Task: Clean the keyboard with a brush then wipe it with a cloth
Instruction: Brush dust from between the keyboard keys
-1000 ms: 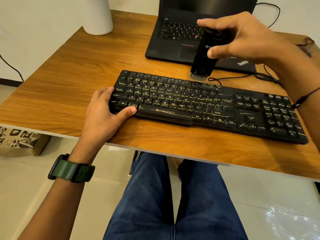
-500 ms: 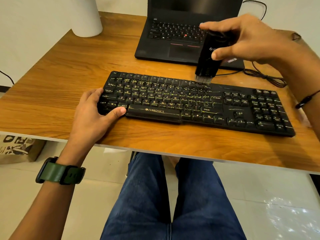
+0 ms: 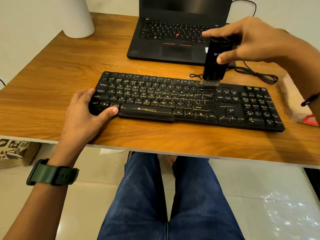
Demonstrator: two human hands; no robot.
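On the wooden tabletop [image 3: 52, 80] an open black laptop [image 3: 174, 32] stands at the far edge, a white pot [image 3: 76, 18] at the far left corner, a black cable [image 3: 256, 75] lies coiled right of the laptop, and a printed box [image 3: 15, 151] sits on the floor below.

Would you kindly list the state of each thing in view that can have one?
Keyboard: flat on the desk, left end held.
Brush: upright, bristles down on the keyboard's top row.
Left hand: grips the keyboard's left end.
Right hand: pinches the brush.
Laptop: lid open, screen dark.
Cable: lying loose on the desk.
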